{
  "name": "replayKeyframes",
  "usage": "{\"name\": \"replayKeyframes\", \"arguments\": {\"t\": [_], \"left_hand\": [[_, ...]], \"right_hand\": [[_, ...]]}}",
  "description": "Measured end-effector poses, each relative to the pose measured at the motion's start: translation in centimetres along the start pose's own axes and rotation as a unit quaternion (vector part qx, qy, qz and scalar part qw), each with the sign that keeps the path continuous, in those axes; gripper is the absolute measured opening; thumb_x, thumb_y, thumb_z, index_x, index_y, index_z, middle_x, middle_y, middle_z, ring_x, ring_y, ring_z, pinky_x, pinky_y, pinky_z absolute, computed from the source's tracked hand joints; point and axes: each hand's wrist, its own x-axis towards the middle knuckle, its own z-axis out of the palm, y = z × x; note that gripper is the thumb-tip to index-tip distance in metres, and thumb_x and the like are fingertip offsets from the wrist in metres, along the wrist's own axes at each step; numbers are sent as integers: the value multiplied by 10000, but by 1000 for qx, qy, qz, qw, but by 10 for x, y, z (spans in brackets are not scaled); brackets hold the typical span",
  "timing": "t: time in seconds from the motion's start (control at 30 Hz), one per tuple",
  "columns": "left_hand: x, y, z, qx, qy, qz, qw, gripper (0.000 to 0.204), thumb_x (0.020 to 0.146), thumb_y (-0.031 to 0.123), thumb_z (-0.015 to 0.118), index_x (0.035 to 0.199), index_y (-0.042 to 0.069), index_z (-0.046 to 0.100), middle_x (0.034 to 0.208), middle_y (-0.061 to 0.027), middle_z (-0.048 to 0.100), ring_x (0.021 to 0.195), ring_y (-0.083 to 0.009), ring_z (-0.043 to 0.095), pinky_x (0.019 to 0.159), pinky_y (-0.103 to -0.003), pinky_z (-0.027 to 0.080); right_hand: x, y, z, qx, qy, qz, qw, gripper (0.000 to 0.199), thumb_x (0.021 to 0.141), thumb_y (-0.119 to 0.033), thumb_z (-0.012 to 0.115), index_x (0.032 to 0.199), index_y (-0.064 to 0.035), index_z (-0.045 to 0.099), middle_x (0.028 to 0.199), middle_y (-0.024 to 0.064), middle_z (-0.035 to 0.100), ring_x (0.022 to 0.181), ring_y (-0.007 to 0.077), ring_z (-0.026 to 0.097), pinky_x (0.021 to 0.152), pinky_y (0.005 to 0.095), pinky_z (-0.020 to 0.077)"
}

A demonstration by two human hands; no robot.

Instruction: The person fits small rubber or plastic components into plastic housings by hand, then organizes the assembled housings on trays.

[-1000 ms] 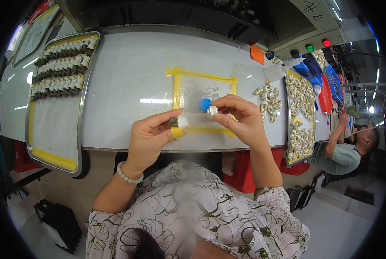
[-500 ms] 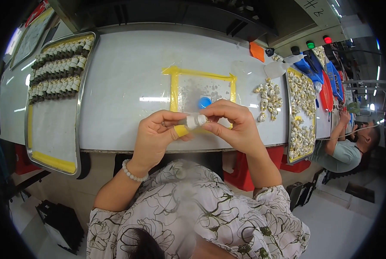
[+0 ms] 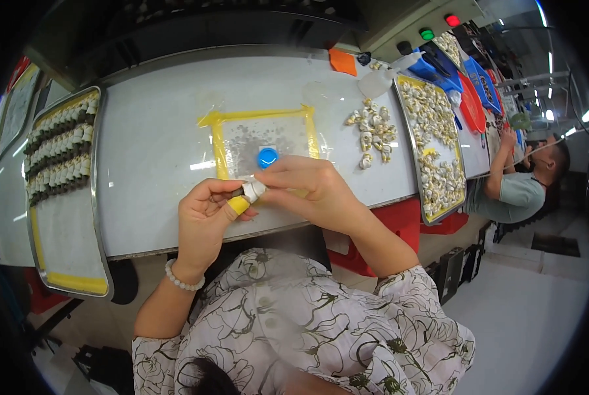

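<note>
My left hand (image 3: 203,214), yellow tape wrapped round its thumb, is closed on a small white piece with a dark end (image 3: 254,189). The fingers of my right hand (image 3: 317,192) pinch the white end from the other side, partly covering it. What exactly the piece is I cannot make out. Just beyond my fingertips stands a small round blue cap or cup (image 3: 267,157), inside a square marked with yellow tape (image 3: 219,150) on the white table (image 3: 156,131). Wet-looking spots dot the surface within that square.
At left, a metal tray (image 3: 99,217) carries rows of similar white-and-dark pieces. Loose white-and-gold pieces (image 3: 374,133) lie at right, beside a full tray (image 3: 462,209). Behind them are a squeeze bottle (image 3: 376,83) and an orange sheet (image 3: 342,62). A co-worker (image 3: 519,191) sits far right.
The view has turned, shifting the table leftward and down on the right. The piece is now tilted, its dark end showing in my left hand, while my right hand lies flatter over its white end.
</note>
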Motion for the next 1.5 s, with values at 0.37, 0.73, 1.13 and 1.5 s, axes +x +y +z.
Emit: {"name": "replayKeyframes", "arguments": {"t": [0.37, 0.73, 1.13, 1.5], "left_hand": [[-58, 82, -63, 264, 203, 198, 922, 322, 754, -123, 568, 1058, -24, 525, 981, -57, 560, 848, -73, 507, 697, -188, 411], [-64, 113, -120, 583, 356, 171, 710, 251, 747, -73, 538, 991, -18, 560, 801, -129, 599, 684, -178, 593, 634, -274, 498], [-69, 130, -116, 676, 270, 88, 680, 349, 731, -4, 547, 1079, -28, 560, 970, -188, 581, 845, -297, 571, 716, -343, 478], [130, 192, -20, 703, 45, 331, 628, 415, 773, 131, 612, 1158, -7, 540, 1187, -207, 514, 968, -302, 540, 834, -336, 439]], "right_hand": [[-80, 27, -82, -312, 114, 120, 936, 234, 718, 73, 612, 943, 7, 604, 984, 128, 577, 922, 268, 573, 800, 326, 451], [-57, 37, -67, -285, 109, 133, 943, 207, 784, 10, 615, 991, 15, 607, 940, 101, 567, 720, 182, 562, 653, 282, 454], [-32, 12, -80, -264, 139, 97, 950, 275, 757, -21, 657, 1030, -20, 622, 936, 114, 587, 723, 204, 581, 627, 302, 468], [185, 42, -142, -300, 34, -45, 952, 570, 765, -262, 669, 1269, -74, 480, 1237, 214, 480, 1036, 378, 518, 853, 408, 441]]}}
